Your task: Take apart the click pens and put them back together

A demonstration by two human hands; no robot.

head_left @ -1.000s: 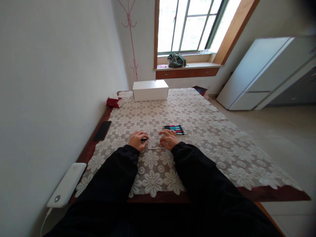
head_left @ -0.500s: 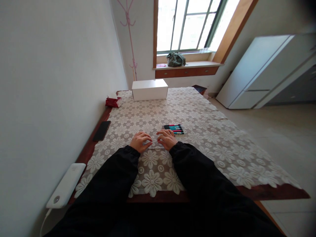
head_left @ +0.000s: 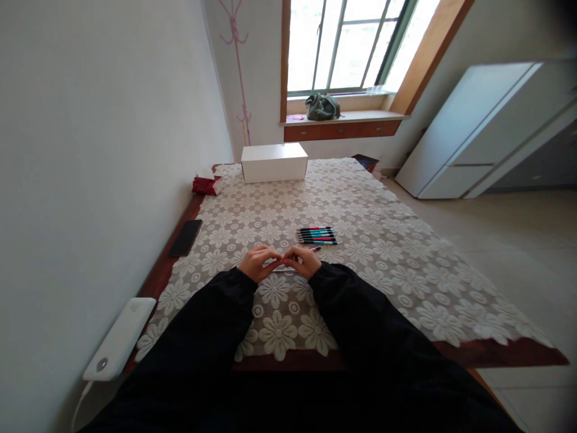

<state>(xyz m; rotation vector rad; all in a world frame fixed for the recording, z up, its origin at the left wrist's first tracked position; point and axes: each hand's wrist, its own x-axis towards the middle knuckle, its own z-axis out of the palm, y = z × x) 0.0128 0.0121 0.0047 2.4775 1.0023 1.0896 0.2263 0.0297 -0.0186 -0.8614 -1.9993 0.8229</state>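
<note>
Head view: lace-covered table (head_left: 383, 258), white box (head_left: 274, 163) at 12 o'clock from hands. Left hand (head_left: 258, 263), right hand (head_left: 304, 262): fingers curled, tips meeting or nearly so; can't tell if gripping anything. Thin pale edge (head_left: 283, 270) just below fingertips, 6 o'clock. Pen row (head_left: 317, 236) at 2 o'clock; single pen (head_left: 316, 248) between row and right hand.

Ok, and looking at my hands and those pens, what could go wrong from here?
The right hand is close to the row of pens, so a sideways brush might scatter them. It and the left hand come together, hiding whatever they may hold, so something small could slip unnoticed. The white device sits by the left edge of the table with a cable attached, so a snag might drag it.
</note>
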